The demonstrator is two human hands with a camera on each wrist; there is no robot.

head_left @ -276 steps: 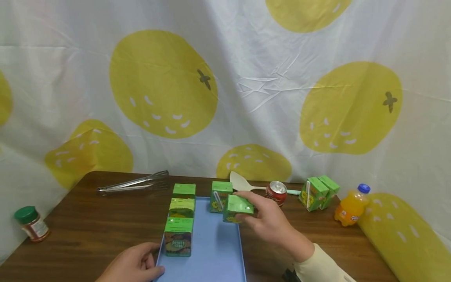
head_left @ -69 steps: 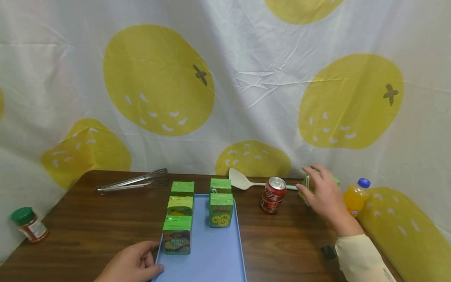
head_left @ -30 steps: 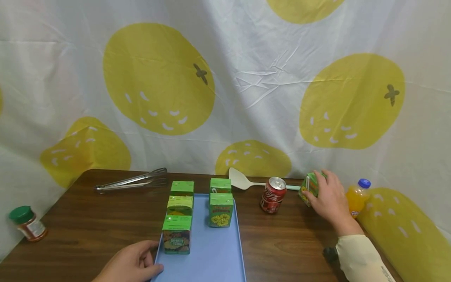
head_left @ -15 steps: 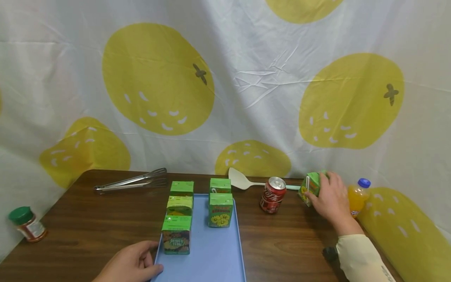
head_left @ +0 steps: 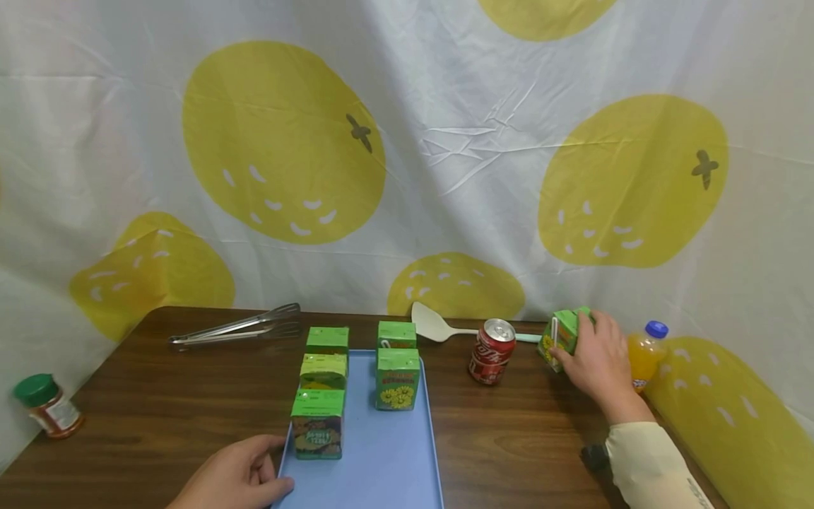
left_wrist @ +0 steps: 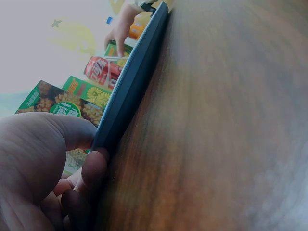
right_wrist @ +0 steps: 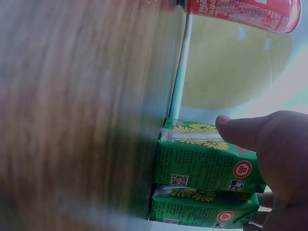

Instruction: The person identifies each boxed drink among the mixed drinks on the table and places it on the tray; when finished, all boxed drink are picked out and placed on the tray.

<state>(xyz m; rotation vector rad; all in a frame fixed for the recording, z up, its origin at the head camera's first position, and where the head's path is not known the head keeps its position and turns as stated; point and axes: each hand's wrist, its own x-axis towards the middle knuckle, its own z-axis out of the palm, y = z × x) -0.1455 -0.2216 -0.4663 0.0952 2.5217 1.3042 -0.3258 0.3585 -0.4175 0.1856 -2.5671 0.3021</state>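
Green carton pair (head_left: 562, 332) at two o'clock from blue tray (head_left: 388, 463), gripped by right hand (head_left: 596, 364). Left hand (head_left: 235, 472) pinches tray edge at eight o'clock. Red can (head_left: 492, 353) at nine o'clock from cartons; orange drink bottle (head_left: 645, 355) at three.

We see tongs (head_left: 232, 327) at the table's (head_left: 509, 438) back left, a green-lidded jar (head_left: 49, 408) nearer us, a red can (head_left: 492, 353) before a spatula (head_left: 434, 326), and an orange drink bottle (head_left: 645, 357) farther right.

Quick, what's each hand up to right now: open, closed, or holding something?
Left hand: holding the tray by its edge.
Right hand: holding two green boxes side by side, between thumb and fingers.
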